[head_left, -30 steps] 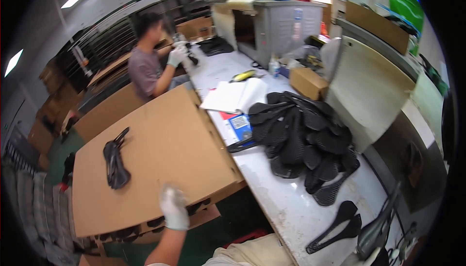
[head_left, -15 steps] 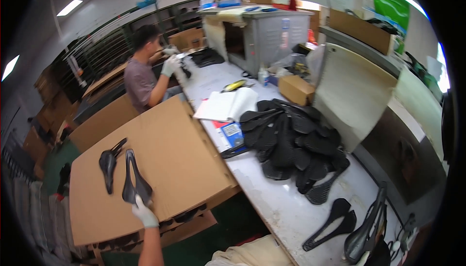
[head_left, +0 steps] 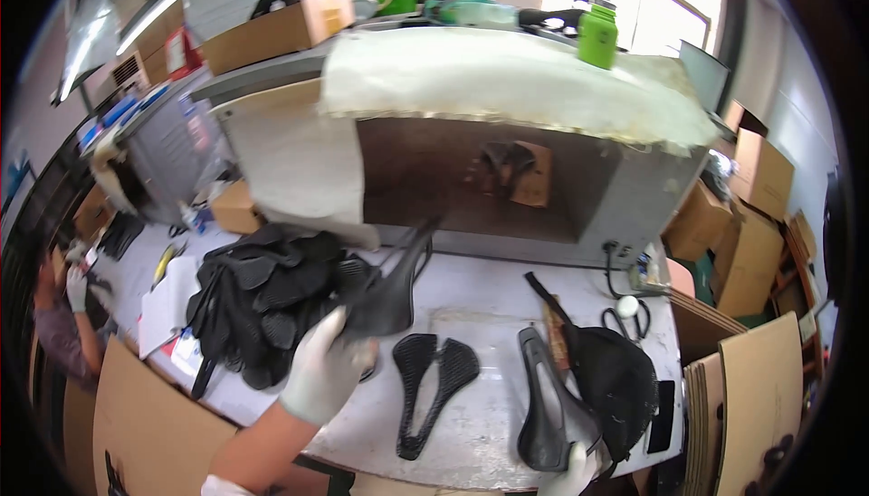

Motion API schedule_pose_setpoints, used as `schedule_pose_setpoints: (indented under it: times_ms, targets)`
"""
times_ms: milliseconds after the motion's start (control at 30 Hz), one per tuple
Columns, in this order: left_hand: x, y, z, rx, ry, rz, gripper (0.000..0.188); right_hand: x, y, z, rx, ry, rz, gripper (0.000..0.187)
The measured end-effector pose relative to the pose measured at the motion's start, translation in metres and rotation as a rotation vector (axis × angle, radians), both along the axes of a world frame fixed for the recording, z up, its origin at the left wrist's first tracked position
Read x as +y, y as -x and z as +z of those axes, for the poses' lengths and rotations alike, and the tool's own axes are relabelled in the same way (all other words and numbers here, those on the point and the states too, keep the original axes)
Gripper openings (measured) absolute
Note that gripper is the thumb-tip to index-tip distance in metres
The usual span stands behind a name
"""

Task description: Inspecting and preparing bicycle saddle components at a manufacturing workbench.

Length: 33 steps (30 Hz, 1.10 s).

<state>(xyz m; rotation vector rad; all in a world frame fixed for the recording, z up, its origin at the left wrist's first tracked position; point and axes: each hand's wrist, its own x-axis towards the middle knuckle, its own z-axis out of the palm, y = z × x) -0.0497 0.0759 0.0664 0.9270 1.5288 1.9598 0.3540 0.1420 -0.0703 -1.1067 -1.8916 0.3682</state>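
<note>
My left hand (head_left: 319, 371), in a whitish glove, holds a black bicycle saddle (head_left: 391, 301) by its wide end above the bench, its narrow nose pointing up and away. My gloved right hand (head_left: 572, 475), partly cut off by the lower edge, grips the wide end of a second bicycle saddle (head_left: 541, 410), which has a long slot down its middle. Between the two lies a black V-shaped saddle pad (head_left: 418, 414) with a textured surface. A heap of similar black pads (head_left: 262, 301) is piled left of my left hand.
Behind the white bench (head_left: 484, 315) stands a grey box-like booth (head_left: 625, 197) with a pale cloth and a green bottle (head_left: 598, 34) on top. A black bag (head_left: 617, 378) and a phone (head_left: 663, 416) lie at right. Cardboard (head_left: 149, 414) stands lower left. A co-worker (head_left: 68, 324) sits far left.
The view has swung right, from the cardboard to the bench. My left hand has moved from the saddle on the cardboard to over the bench, holding a saddle. My right hand has come into view.
</note>
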Motion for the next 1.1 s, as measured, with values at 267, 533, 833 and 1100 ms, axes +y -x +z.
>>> schedule_pose_setpoints:
  times_ms: [267, 533, 833, 1100]
  targets:
    - [0.224, 0.081, -0.022, -0.552, -0.116, -0.006, 0.031, -0.035, 0.017, 0.008, 0.435, 0.327, -0.048, 0.043]
    - [0.260, 0.070, -0.021, -0.555, -0.024, -0.143, 0.041, -0.029, 0.006, 0.027, 0.391, 0.585, -0.013, 0.072]
    - [0.414, 0.062, -0.002, 1.611, 0.244, 0.024, 0.055, -0.047, 0.003, 0.009, 0.352, 0.623, -0.096, 0.066]
    - [0.426, 0.038, -0.001, 1.299, 0.743, -0.162, 0.080, -0.053, -0.003, 0.011, 0.364, 0.582, -0.032, 0.062]
